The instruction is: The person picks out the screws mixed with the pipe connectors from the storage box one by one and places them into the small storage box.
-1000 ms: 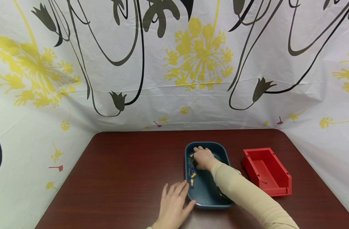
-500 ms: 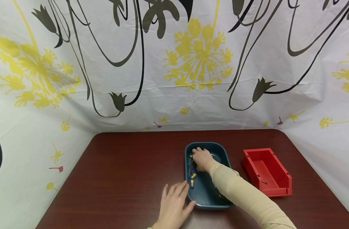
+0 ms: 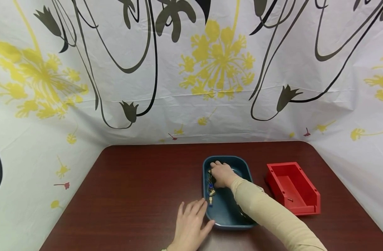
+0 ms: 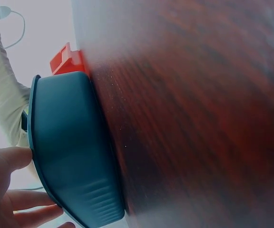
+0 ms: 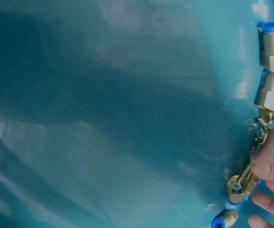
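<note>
My right hand (image 3: 222,174) reaches into the blue-green tray (image 3: 224,223). In the right wrist view its thumb and forefinger meet at the pointed end of a small brass-coloured screw (image 5: 245,174). The screw's head lies over a brass fitting with a blue ring (image 5: 233,195). More brass pipe fittings (image 5: 272,52) with blue collars line the same tray wall. With fingers spread, my left hand (image 3: 191,223) rests at the tray's near left corner; in the left wrist view, thumb (image 4: 15,157) and fingers touch the rim.
A red open-fronted bin (image 3: 293,188) stands right of the tray, with one small screw (image 3: 290,199) on its floor. Both containers sit on a dark red-brown table (image 3: 141,188). A white patterned cloth (image 3: 166,80) hangs behind and at both sides.
My right hand has shifted slightly left in the tray, along the row of fittings, and then stays nearly still. The left hand keeps its place at the rim.
</note>
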{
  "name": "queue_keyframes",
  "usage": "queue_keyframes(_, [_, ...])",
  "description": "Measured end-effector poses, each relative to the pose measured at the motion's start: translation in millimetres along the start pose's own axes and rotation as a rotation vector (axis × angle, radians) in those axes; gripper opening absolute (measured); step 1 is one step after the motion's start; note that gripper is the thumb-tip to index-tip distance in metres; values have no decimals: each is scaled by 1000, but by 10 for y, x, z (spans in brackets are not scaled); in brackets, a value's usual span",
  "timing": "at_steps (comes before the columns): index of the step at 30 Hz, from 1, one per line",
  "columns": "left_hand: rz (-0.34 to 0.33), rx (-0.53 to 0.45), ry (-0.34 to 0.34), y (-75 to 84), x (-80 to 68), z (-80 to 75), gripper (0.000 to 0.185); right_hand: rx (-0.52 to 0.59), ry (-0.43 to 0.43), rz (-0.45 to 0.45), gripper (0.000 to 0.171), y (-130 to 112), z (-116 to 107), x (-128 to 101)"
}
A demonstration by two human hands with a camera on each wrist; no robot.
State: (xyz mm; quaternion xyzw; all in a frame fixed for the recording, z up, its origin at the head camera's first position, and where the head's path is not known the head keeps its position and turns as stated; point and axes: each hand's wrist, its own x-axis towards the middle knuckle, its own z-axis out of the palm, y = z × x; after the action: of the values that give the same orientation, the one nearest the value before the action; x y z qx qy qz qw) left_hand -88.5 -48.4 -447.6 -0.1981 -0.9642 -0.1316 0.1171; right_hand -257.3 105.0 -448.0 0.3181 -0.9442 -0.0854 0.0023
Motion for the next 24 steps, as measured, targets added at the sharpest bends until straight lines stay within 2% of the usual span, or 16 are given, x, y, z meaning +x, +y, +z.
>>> queue_keyframes(7, [6,4,25,7,3,0,51,6,13,-34,27,30,-142,-10])
queue_keyframes(13, [17,11,52,9,5,-3,51,58,32,-49,31,85,-281,-31])
queue_keyframes(24, [9,5,32,27,7,-5,51,117,65,-79,34,133,-534,-103])
